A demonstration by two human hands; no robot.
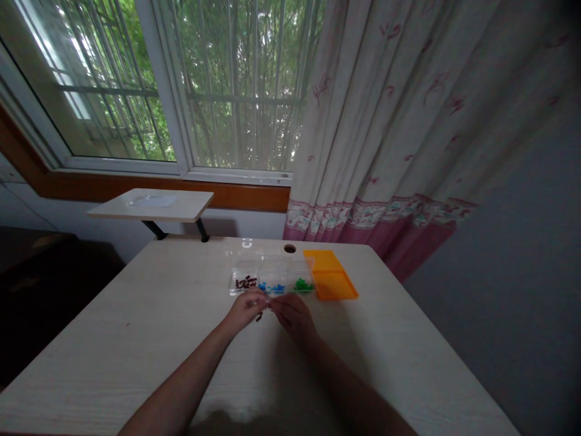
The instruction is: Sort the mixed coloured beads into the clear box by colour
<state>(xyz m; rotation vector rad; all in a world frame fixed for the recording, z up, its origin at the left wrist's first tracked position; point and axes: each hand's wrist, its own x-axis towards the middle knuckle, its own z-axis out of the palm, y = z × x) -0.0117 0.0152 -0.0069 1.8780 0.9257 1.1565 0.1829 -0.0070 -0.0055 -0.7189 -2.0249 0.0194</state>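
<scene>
My left hand [246,309] and my right hand [294,315] meet at the fingertips above the table, just in front of a clear divided box. Both are closed in a pinch around something small and pale, too tiny to make out. A small dark brown piece [259,317] shows just below my left fingers; whether it hangs from them or lies on the table I cannot tell. Inside the clear box [276,266] are dark brown pieces [246,282] at the left, blue pieces [275,289] in the middle and green pieces [303,285] at the right.
An open orange case [333,277] lies against the box's right end. Behind it is a round cable hole [289,248] in the pale table [149,339]. A raised shelf [163,204] stands at the back left, below the window. A curtain [363,151] hangs behind the table.
</scene>
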